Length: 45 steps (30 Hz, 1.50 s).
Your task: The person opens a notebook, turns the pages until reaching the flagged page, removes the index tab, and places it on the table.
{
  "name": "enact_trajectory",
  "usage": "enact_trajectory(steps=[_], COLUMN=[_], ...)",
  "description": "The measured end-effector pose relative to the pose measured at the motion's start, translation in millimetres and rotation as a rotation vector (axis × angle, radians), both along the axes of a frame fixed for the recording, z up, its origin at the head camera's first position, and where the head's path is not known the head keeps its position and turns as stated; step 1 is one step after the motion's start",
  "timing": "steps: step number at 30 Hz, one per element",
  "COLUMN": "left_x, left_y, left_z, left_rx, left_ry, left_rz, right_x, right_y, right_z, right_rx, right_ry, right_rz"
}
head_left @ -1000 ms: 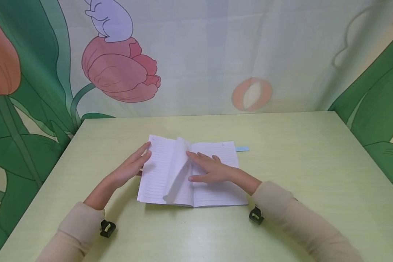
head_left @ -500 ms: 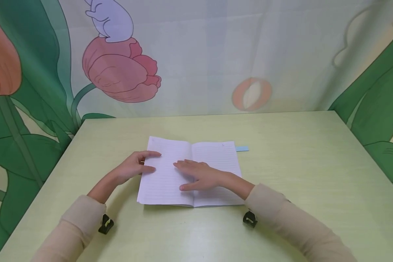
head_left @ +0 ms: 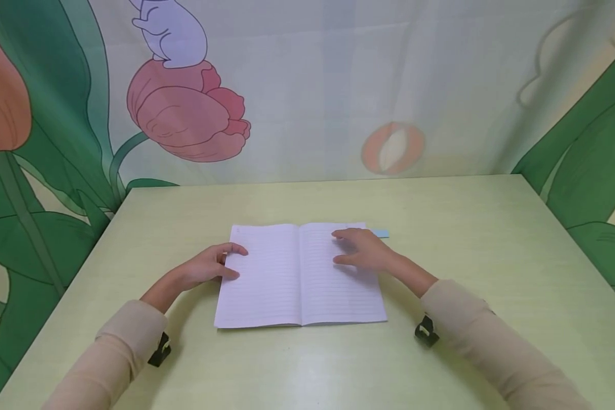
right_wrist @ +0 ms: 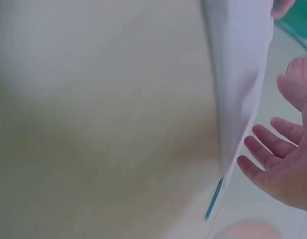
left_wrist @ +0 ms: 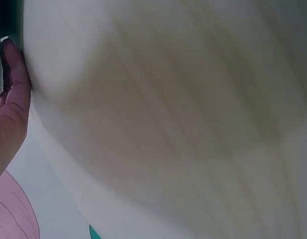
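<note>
An open notebook (head_left: 266, 285) with lined pages lies flat on the table, its spine running toward the front edge. At its left edge my left hand (head_left: 202, 269) grips the pages, thumb and fingers on top and other fingers at the side. In the left wrist view the left hand (left_wrist: 11, 109) shows at the far left against the notebook's edge. Above the right page hovers my right hand (head_left: 366, 250), fingers spread and loosely bent. The right wrist view shows that hand (right_wrist: 282, 164) with nothing in it, beside the notebook (right_wrist: 238, 74). A blue tab (head_left: 381, 233) sticks out at the upper right.
The pale green table (head_left: 307, 376) stands against a printed curtain (head_left: 307, 102) with flowers and a rabbit. A black device (head_left: 426, 331) hangs below the right cuff, and another (head_left: 160, 349) below the left cuff.
The lifted page has come down onto the left side. My right hand has moved from over the spine to over the right page; my left hand has come onto the left page's edge.
</note>
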State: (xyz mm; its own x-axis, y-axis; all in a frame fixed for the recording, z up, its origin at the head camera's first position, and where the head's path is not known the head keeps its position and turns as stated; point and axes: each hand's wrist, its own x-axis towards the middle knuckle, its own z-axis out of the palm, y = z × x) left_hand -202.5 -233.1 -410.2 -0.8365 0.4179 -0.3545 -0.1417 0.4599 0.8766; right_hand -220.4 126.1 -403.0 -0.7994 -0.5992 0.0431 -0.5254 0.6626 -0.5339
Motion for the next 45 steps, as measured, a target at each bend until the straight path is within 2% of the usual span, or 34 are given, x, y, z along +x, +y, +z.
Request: enact_trajectory(steps=[3,5,13,17,23,28,33,38,42,45], left_x=[-0.6,-0.3,2.8,3.3,-1.2,-5.7,-9.3,-12.3,-13.8,-13.8], left_y=[-2.2,-3.3,-7.7,-6.4,-1.1,1.3,4.1,7.0,5.6,4.5], left_z=[-3.9,-5.7,-12.2,-13.7,-11.1,-9.7,-10.1,-8.1,-5.3,-3.4], left_rx=[-0.015,-0.026,-0.046,-0.053,-0.064,-0.062,-0.032,-0.033,-0.053,-0.056], left_ry=[-0.004,-0.012,-0.026,-0.022,-0.004,-0.028,-0.042,-0.027,-0.014,-0.013], left_rz=[-0.009,0.0,0.014,0.026,0.01,0.009,0.012,0.001,-0.005,-0.013], right_x=[-6.1,-9.0,-12.8,-12.4,-14.6,-17.2,-19.7,-23.1,-25.1,-25.5], right_y=[12.8,19.6,30.6,31.0,32.9,34.4,36.0,38.3,38.3,37.3], right_z=[-2.1,-3.3,-10.0,-10.9,-8.3,-7.6,-6.0,-5.3,-5.6,-2.8], right_rx=[0.033,0.06,0.245,0.295,0.327,0.325,0.335,0.311,0.213,0.078], right_ry=[-0.045,-0.071,-0.135,-0.141,-0.143,-0.158,-0.169,-0.171,-0.188,-0.215], right_rz=[-0.067,-0.084,-0.002,-0.008,-0.033,-0.03,-0.061,-0.064,-0.05,-0.074])
